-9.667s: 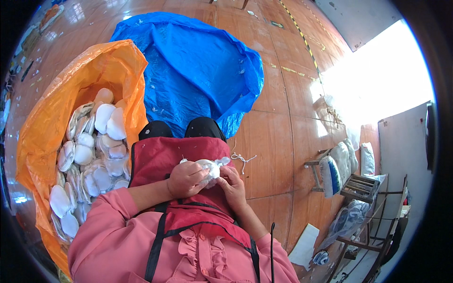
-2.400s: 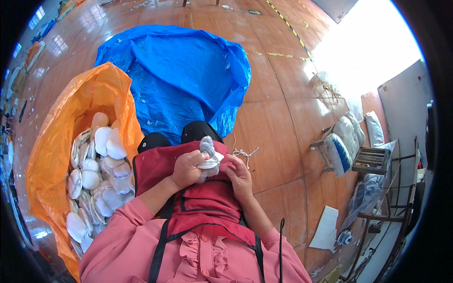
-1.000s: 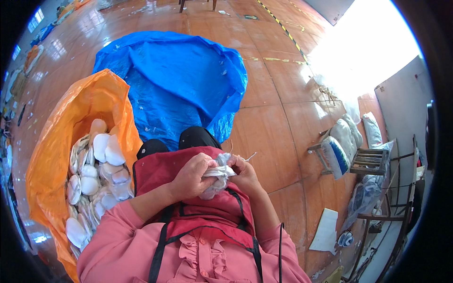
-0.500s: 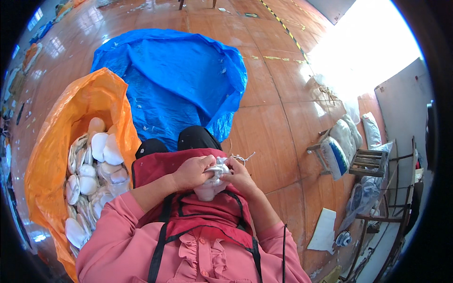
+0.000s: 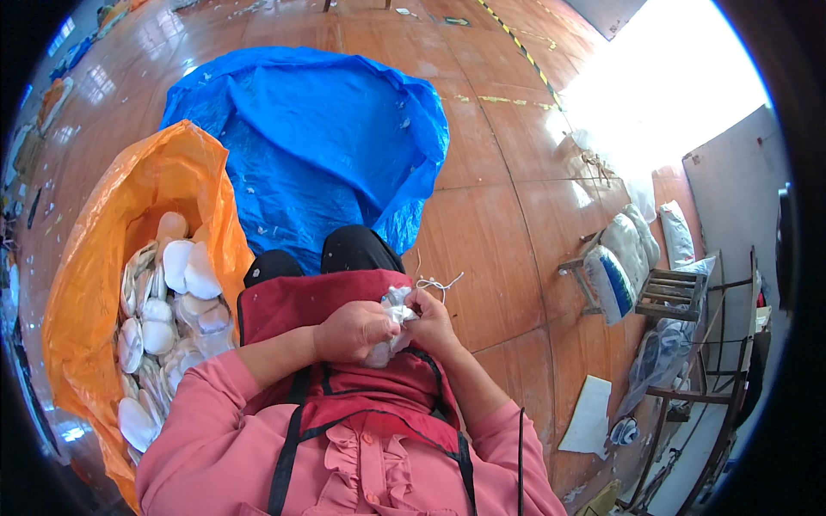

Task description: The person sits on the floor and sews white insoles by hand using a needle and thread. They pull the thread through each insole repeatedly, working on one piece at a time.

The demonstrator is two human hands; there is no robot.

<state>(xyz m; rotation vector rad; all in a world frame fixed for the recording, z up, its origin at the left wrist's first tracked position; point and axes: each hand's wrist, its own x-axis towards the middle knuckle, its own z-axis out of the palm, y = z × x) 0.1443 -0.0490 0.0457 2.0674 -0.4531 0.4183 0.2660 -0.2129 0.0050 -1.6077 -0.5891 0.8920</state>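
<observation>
Above my lap, both hands grip a small white, crumpled bundle [image 5: 385, 353], thin and partly see-through, like a plastic bag with something pale in it. My left hand [image 5: 354, 333] is closed on its left side, thumb on top. My right hand [image 5: 433, 324] pinches its gathered upper end from the right. A white string [image 5: 442, 284] sticks out beyond my right hand. My fingers hide much of the bundle's gathered part. Under it lies my dark red apron [image 5: 284, 301]. To my left, an orange woven sack [image 5: 69, 318] holds many rounded white pads [image 5: 158, 337].
A large blue plastic sack [image 5: 318, 129] lies spread on the reddish floor [image 5: 482, 232] ahead of my knees. To the right stand a small wooden stool [image 5: 669, 294] and a seat with cushions [image 5: 624, 249]. A white sheet [image 5: 587, 417] lies nearer, beside a metal rack [image 5: 697, 397].
My left hand has turned and closed further over the bundle. My right hand has shifted slightly, its fingers still on the gathered end. The string has moved a little.
</observation>
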